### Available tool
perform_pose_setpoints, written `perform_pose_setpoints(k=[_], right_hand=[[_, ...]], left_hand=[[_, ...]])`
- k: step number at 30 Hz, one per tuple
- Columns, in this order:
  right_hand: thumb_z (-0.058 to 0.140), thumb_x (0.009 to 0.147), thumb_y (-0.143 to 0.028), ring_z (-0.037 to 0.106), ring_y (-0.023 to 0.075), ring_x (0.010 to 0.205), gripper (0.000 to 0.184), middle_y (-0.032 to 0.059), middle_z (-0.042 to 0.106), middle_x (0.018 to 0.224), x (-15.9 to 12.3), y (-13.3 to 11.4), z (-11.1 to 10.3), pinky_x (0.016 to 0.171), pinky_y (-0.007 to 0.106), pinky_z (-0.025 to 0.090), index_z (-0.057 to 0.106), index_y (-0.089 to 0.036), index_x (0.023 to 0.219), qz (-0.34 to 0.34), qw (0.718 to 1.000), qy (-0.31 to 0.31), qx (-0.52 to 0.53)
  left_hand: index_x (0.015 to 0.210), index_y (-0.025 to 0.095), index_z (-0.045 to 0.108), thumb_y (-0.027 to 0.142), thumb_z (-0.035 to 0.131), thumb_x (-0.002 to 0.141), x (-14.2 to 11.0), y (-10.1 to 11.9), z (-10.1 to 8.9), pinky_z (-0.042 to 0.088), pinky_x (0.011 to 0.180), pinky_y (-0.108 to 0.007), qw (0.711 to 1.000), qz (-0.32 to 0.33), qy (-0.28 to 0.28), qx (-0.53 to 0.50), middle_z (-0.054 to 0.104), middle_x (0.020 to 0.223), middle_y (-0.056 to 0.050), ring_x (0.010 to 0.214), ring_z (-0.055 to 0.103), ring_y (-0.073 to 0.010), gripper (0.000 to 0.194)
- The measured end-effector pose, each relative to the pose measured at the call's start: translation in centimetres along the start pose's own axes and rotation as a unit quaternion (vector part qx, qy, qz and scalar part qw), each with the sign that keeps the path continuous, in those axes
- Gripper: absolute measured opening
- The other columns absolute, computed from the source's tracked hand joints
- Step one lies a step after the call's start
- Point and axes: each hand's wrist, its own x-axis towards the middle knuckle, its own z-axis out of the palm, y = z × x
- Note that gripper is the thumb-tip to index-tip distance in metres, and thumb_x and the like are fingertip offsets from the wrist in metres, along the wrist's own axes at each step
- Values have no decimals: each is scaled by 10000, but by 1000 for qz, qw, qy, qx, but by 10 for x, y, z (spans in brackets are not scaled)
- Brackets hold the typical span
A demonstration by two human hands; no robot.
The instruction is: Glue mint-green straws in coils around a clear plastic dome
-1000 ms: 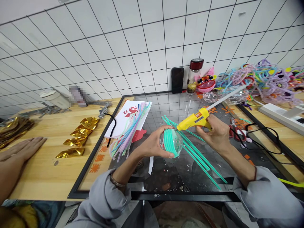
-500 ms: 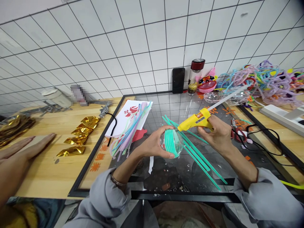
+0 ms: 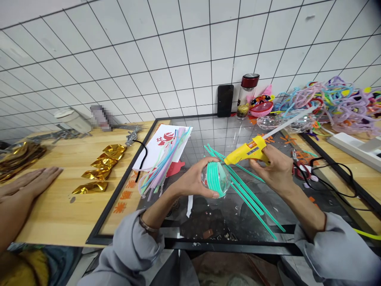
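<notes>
Ball (image 3: 214, 179) sits cradled in the left hand (image 3: 193, 179), fingers over the top, thumb along the underside, a firm enough grasp, and it's held up over the glass board (image 3: 205, 133). And look right of the ball: there's the right hand (image 3: 275, 163), wrapped round the handle of the glue gun (image 3: 244, 153)! Is the trigger squeezed? Can't tell from this angle.

Now the relation that counts: nozzle to ball. The tip is just beside the ball's upper right, and whether it touches, I can't say. The left hand is the nearer one, right on the ball; the right hand stands off, the gun's length between them. From the right hand, the ball lies to the left and a touch lower.

Direction, then! The gun points left and slightly down, straight at the ball, its long axis sloping from upper right to lower left, with the glue stick (image 3: 290, 123) jutting out behind on nearly that slope. The ball is round, no long axis to call, but its green bands (image 3: 212, 177) run top to bottom, feet leaning right. Loose green stems (image 3: 252, 201) slant away below right of the ball, and pale stems (image 3: 166, 167) lie to its left.
</notes>
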Motion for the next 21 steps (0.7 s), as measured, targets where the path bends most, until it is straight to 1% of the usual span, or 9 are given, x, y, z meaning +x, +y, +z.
perform_pose_setpoints(k=[9,15,21], right_hand=[[554,806,-282,469,148,531,230,-8,520,580,3,-3,-2,514,298,346,379,-261,659,18,1000,-16,7],[558,829,-271,472,143,535,231,-11,531,596,2,-2,-2,521,294,341,389,-257,673,-6,1000,4,8],[558,822,-274,476,144,546,213,-10,529,604,1,0,-2,529,293,345,405,-251,677,2,1000,-9,-2]], left_hand=[[1311,205,487,360,903,510,0,2,0,380,1111,-486,1000,0,-2,-5,532,1360,-122,1253,513,-324,916],[1296,210,495,351,906,505,0,3,1,378,1120,-480,1000,0,1,-23,539,1346,-112,1254,516,-315,902],[1290,213,498,357,908,503,0,4,1,394,1103,-486,1000,-5,-1,-29,543,1346,-117,1250,521,-324,899]])
